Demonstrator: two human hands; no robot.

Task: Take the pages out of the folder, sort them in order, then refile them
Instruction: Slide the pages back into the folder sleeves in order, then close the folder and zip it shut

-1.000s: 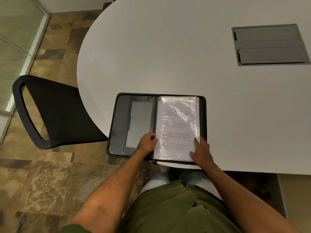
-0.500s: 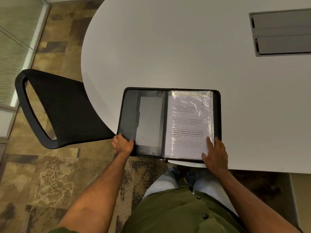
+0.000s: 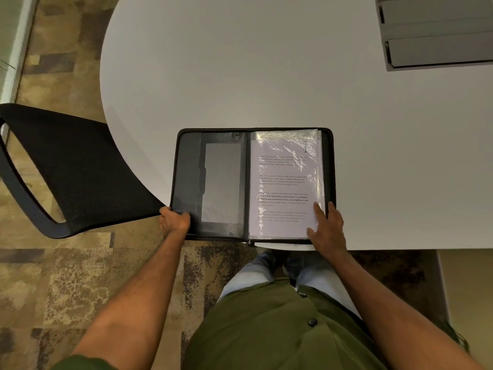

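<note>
Black folder (image 3: 213, 182) open flat at table's (image 3: 266, 76) near edge, left half overhanging, left hand (image 3: 174, 219) curled gripping its near-left corner, right hand (image 3: 327, 228) fingers spread flat on sleeved pages (image 3: 282, 182) at near-right corner.

The printed text on the pages (image 3: 284, 188) is too small to read, the left hand (image 3: 174, 220) covers the folder's (image 3: 186, 169) near-left corner, and the grey hatch (image 3: 437, 33) is cut off at the right and far edges.

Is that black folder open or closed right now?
Open: the folder lies spread flat on the table, its pages showing.
</note>
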